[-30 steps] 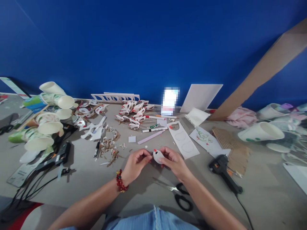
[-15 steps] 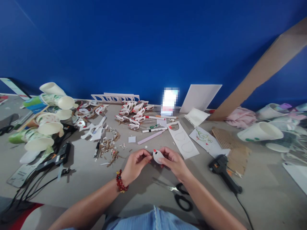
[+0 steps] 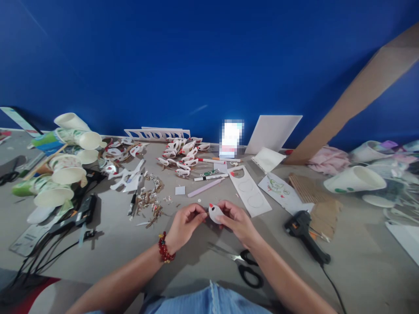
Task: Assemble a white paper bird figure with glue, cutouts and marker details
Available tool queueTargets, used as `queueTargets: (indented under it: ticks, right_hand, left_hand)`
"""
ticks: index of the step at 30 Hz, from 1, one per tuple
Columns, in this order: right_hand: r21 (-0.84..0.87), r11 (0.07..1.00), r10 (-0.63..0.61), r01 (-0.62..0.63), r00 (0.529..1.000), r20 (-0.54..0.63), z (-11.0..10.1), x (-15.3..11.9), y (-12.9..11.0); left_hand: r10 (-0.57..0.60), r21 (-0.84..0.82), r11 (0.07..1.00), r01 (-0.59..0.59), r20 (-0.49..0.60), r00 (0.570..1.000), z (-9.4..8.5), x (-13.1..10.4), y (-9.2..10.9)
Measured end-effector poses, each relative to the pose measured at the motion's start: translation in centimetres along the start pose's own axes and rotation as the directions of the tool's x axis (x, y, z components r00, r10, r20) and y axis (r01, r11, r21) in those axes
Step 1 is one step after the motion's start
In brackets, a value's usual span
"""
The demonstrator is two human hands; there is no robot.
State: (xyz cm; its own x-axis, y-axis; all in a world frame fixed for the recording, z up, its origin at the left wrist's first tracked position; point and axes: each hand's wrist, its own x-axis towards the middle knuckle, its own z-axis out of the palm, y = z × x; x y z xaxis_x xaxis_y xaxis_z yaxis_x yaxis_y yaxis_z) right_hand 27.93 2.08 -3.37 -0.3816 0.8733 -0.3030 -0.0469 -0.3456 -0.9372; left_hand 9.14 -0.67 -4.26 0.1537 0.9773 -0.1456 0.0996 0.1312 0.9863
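Barely anything has moved since the earlier frame: your right hand [image 3: 233, 218] still grips the red-beaked white bird piece [image 3: 215, 214] between thumb and fingers, above the grey table [image 3: 199, 274]. Your left hand [image 3: 191, 220] stays pinched narrow just beside it, though you cannot tell what those fingertips hold. Scissors [image 3: 240, 258] lie nearer you, and a glue gun [image 3: 306, 235] rests right of your right forearm.
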Motion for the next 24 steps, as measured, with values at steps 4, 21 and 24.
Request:
queueTargets:
  ticks: [4,21,24]
  right_hand:
    - [0.0,1.0,0.0,0.0,1.0,0.0,-0.02,0.0,0.09]
    - [-0.009,1.0,-0.005,0.005,1.0,-0.004,-0.05,-0.02,0.09]
    - [-0.001,1.0,-0.003,0.003,1.0,-0.01,0.0,-0.03,-0.01]
  left_hand:
    - [-0.002,-0.007,1.0,0.002,0.001,1.0,0.0,-0.01,0.05]
    - [0.006,-0.004,1.0,-0.006,0.0,1.0,0.03,0.08,-0.02]
    - [0.003,-0.008,1.0,-0.003,0.002,1.0,0.03,0.07,-0.03]
